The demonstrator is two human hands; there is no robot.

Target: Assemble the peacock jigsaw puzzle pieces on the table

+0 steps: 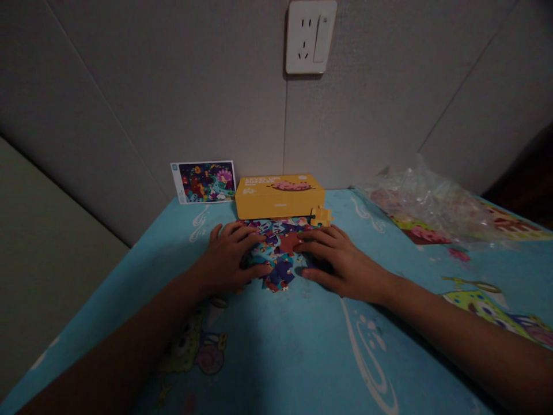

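A heap of colourful jigsaw puzzle pieces (276, 253) lies on the blue patterned tabletop. My left hand (231, 256) rests on the heap's left side, fingers spread and pointing inward. On the right side, my right hand (330, 259) lies over the edge of the heap, its fingers also apart. Some pieces are hidden under both hands. Just behind the heap stands a yellow puzzle box (280, 202). A small yellow figure-like object (321, 217) sits by the box's front right corner, close to my right fingers.
Left of the box, a reference picture card (206, 182) leans against the wall. At the right lies a crumpled clear plastic bag (432, 202) over colourful printed sheets (514, 222). A wall socket with a switch (310, 37) is above. The blue tablecloth (294, 357) carries cartoon prints.
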